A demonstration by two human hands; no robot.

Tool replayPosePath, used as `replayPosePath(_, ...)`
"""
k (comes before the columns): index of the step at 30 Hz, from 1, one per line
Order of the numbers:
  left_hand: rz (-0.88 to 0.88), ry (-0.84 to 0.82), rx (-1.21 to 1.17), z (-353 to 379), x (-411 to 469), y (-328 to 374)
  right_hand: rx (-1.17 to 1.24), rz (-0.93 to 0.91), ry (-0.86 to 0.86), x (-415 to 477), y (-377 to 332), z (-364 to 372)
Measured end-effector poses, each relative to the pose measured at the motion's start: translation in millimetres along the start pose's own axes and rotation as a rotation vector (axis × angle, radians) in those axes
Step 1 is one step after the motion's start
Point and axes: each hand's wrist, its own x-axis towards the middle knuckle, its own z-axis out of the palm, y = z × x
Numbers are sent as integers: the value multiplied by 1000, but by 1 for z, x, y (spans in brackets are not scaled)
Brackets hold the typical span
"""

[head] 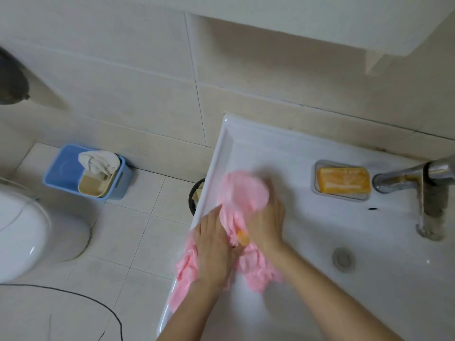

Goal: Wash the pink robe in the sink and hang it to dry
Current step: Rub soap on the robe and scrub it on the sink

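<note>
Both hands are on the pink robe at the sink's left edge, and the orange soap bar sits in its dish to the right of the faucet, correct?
Not quite. The head view shows the orange soap bar in its dish to the left of the faucet. The rest holds: left hand and right hand are on the pink robe at the sink's left edge.

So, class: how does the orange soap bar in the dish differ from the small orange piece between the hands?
The orange soap bar is large, rectangular and rests untouched in its clear dish; the small orange piece is a sliver, rounded, against the pink robe. Both are orange.
</note>
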Motion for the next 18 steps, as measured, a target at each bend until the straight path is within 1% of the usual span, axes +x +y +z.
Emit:
replayPosePath(1, -48, -202, 91, -14, 10, -5, 8, -78, -82, -25, 7, -6)
replayPosePath(2, 14, -182, 155, -15, 14, -7, 19, -117, -196, -34, 9, -11)
replayPosePath(3, -112, -282, 126, -15, 19, -8, -5, -226, -355, -20, 11, -8)
replayPosePath(4, -151, -359, 212, 5, 20, -11, -58, -416, -325, 11, 5, -5)
replayPosePath(5, -106, -159, 42, 20, 14, -21, -71, -433, -419, 42, 0, 10)
replayPosePath(6, -100, 89, -28, 14, 10, -24, -75, -249, -409, 66, -5, 27)
replayPosePath(7, -46, 121, -42, 12, 11, -22, -104, -17, -297, 91, -11, 35)
replayPosePath(8, 9, 261, -80, 21, 6, -24, -138, 134, -144, 104, -12, 32)
replayPosePath(9, 24, 220, -99, 16, -3, -27, -138, 191, -45, 95, -8, 32)
replayPosePath(10, 79, 153, -91, 14, -4, -27, -121, 213, -7, 65, -7, 24)
replayPosePath(11, 74, 157, -126, 12, -6, -22, -97, 156, 41, 34, -7, 13)
replayPosePath(12, 14, 110, -165, 4, -2, -16, -48, 18, 20, -8, -4, 9)
replayPosePath(13, 11, 23, -172, -2, 1, -14, -68, -188, 27, -32, -4, 6)
replayPosePath(14, -23, 99, -121, -3, 9, -14, -28, -394, 0, -35, -5, 3)
replayPosePath(15, -87, 62, -141, -13, 13, -10, 79, -508, 63, -22, 0, 10)
replayPosePath(16, -81, 49, -148, -8, 11, -8, 341, -472, 146, 0, -1, 16)
replayPosePath(17, 2, 103, -121, -5, 7, -10, 242, -613, 2, 34, -9, 23)
replayPosePath(18, 68, 185, -123, 4, 4, -15, -27, -508, -202, 57, -17, 27)
